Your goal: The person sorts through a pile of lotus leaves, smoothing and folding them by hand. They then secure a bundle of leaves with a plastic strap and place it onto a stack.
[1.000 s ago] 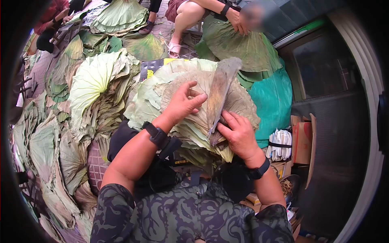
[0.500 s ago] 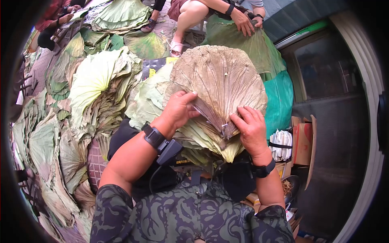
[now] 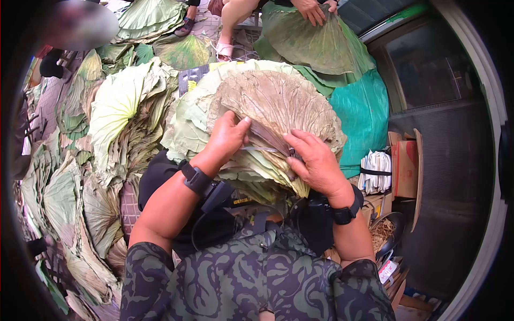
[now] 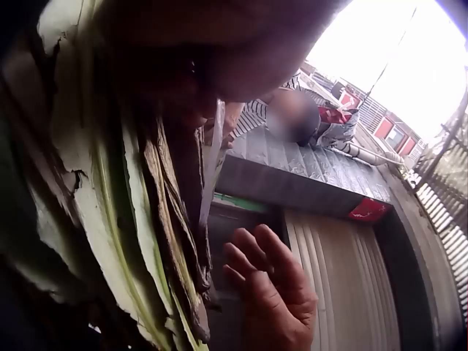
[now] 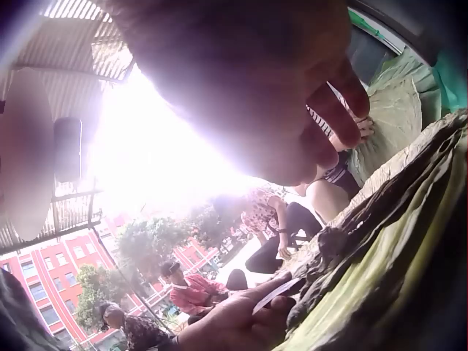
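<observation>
A brown dried lotus leaf (image 3: 267, 101), folded into a fan, lies on top of a stack of pale green leaves (image 3: 184, 125) on the person's lap. At its left edge the left hand (image 3: 225, 138) pinches a thin white strip (image 4: 212, 164), which runs across to the gathered stem ends of the leaf. The right hand (image 3: 318, 163) rests over the leaf's lower right part, its fingers spread near the gathered point. In the left wrist view this right hand (image 4: 274, 289) shows loosely bent fingers beside the layered leaf edges (image 4: 117, 219).
More stacked lotus leaves (image 3: 120, 107) stand to the left, with others spread over the paving. Ahead, another person's hands (image 3: 310, 10) handle a large green leaf (image 3: 316, 40). A teal sheet (image 3: 358, 123), bundled papers (image 3: 376, 171) and a cardboard box (image 3: 405, 168) are at the right.
The brown leaf went from folded and upright to spread and facing up, then down onto the stack. The left hand now draws a white strip out to the left.
</observation>
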Motion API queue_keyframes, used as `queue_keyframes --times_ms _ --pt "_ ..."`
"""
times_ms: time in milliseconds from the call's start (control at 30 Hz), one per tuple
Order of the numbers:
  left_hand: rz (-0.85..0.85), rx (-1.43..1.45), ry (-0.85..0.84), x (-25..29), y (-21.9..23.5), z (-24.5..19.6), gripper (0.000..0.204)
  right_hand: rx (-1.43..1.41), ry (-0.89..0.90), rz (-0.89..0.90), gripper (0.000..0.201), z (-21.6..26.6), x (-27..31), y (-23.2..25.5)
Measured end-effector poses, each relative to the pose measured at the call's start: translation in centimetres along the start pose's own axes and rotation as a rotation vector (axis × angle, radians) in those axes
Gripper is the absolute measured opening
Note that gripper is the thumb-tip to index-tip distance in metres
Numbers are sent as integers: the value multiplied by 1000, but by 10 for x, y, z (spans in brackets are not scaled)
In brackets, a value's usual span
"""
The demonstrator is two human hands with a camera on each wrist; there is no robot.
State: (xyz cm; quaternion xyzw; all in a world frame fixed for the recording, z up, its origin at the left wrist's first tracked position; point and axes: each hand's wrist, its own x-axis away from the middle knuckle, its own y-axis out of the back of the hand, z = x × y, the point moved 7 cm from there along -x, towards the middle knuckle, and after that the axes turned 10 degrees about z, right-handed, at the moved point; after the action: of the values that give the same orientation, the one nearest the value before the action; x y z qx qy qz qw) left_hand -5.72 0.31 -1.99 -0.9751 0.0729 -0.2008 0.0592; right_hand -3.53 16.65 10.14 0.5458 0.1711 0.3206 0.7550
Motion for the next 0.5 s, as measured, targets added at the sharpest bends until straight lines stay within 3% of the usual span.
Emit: queue_keyframes --times_ms 100,167,233,300,500 --pt "-65 46 -8 16 7 -7 22 58 -26 41 44 -11 -4 -23" --pt "259 -27 83 23 -7 -2 23 27 -44 39 46 -12 -5 -24" --pt "313 -45 32 30 -12 -6 25 20 -32 37 44 -10 -4 -22" --pt "535 6 82 35 -26 1 27 24 -34 39 44 -11 -6 -23" --pt "713 -63 51 41 -48 3 24 -122 -41 -18 48 -22 -4 -20"
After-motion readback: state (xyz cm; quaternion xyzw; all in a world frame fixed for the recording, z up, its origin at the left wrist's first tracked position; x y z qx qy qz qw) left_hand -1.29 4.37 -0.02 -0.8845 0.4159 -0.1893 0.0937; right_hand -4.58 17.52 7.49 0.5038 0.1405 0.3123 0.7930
